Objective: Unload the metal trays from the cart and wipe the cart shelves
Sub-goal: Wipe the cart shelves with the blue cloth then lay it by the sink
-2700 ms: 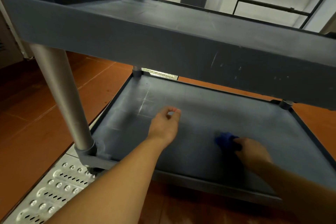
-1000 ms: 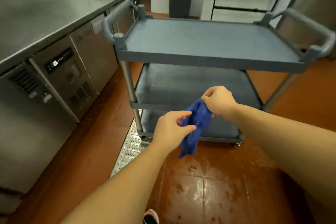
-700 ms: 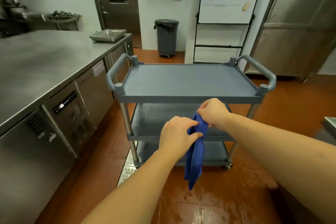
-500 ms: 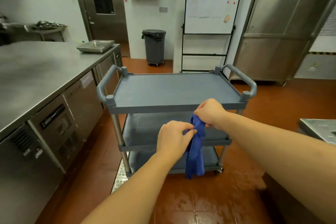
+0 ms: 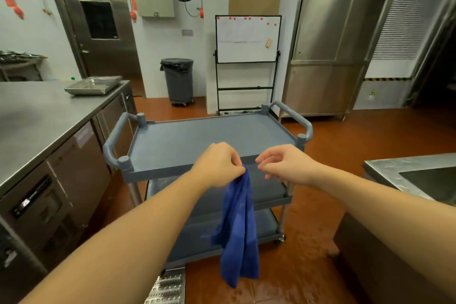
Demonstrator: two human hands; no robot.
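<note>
Wiping step, apparently near its close: the left hand (image 5: 218,164) pinches the top of a blue cloth (image 5: 239,232) that hangs limp before the grey three-shelf cart (image 5: 212,140), while the right hand (image 5: 283,168), at 3 o'clock from it, is loosely curled and grasps nothing. All visible cart shelves carry nothing — the metal trays (image 5: 93,85) lie stacked on the steel counter (image 5: 37,116) at 10 o'clock. The next move probably calls for regripping or folding the cloth — or setting it down.
</note>
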